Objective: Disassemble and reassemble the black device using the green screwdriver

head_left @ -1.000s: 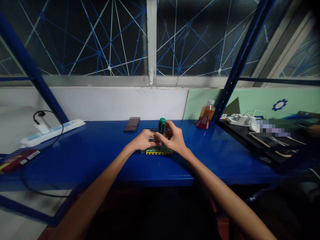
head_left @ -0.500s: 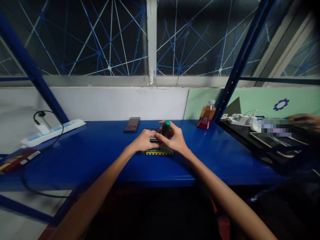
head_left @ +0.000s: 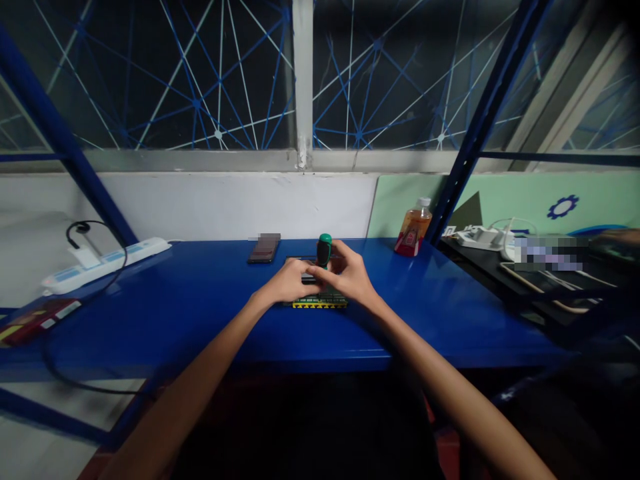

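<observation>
My right hand (head_left: 351, 273) is closed around a screwdriver (head_left: 324, 252) with a black and green handle. The handle points up, and its lower end is hidden by my fingers. Touching the right hand's fingertips is my left hand (head_left: 290, 279), its thumb and fingers drawn together; what they pinch is hidden. Beneath both hands lies a flat green and dark object (head_left: 320, 305) with a yellow notched strip along its front edge. My hands cover most of it, so I cannot tell its kind.
On the blue table (head_left: 200, 313) a phone (head_left: 265, 249) lies behind my left hand. A drink bottle (head_left: 414, 228) stands back right. At left are a power strip (head_left: 110, 265) with a black cable and a red box (head_left: 40, 320). Cables and chargers (head_left: 483, 239) lie on the right-hand neighbouring surface.
The screwdriver's handle has shifted slightly left and up in my right hand. My left hand stays nearly still. At the far right, another person's hand has moved back toward the edge.
</observation>
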The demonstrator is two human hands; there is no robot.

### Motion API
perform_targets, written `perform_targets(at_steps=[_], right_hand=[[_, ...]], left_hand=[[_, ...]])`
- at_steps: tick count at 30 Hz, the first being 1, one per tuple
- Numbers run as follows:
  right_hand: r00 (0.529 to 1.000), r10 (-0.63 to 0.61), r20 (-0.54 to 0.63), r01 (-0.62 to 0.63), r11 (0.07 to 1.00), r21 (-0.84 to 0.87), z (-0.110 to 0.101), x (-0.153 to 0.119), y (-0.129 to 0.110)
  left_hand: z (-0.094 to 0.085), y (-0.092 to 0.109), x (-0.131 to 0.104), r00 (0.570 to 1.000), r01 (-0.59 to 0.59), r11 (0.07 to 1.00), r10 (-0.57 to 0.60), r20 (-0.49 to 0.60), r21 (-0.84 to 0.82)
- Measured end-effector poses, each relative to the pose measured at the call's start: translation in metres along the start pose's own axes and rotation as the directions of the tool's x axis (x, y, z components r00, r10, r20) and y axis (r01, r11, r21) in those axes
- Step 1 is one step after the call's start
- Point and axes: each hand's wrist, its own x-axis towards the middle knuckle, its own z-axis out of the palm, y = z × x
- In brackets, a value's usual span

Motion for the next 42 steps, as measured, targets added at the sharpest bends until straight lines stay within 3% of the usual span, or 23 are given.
perform_targets(at_steps=[14,22,27,33,38,42], right_hand=[[1.000,0.011,0.007,-0.011,0.998,0.069,-0.001,0.001,0.004],[0.999,-0.031,-0.018,0.028,0.989,-0.147,-0.005,0.001,0.003],[0.998,-0.054,-0.030,0.046,0.975,-0.217,-0.007,0.001,-0.002],[1.000,-0.001,-0.022,-0.002,0.993,-0.120,-0.010,0.002,-0.005],[0.980,0.062,-0.187,-0.081,0.992,-0.098,-0.019,0.008,0.005],[0.896,0.089,-0.434,-0.178,0.970,-0.168,-0.041,0.014,0.019]], left_hand=[[0.000,-0.004,0.002,0.994,0.097,0.993,-0.093,0.063,-0.067],[0.001,-0.006,0.002,0.988,0.119,0.987,-0.107,0.115,-0.104],[0.001,-0.006,0.003,0.988,0.082,0.991,-0.067,0.141,-0.107],[0.002,-0.003,0.003,0.988,0.044,0.996,-0.031,0.149,-0.079],[0.004,-0.006,0.000,0.998,-0.019,0.994,0.013,0.057,0.111],[0.007,-0.006,-0.002,0.997,-0.013,0.959,-0.010,0.082,0.283]])
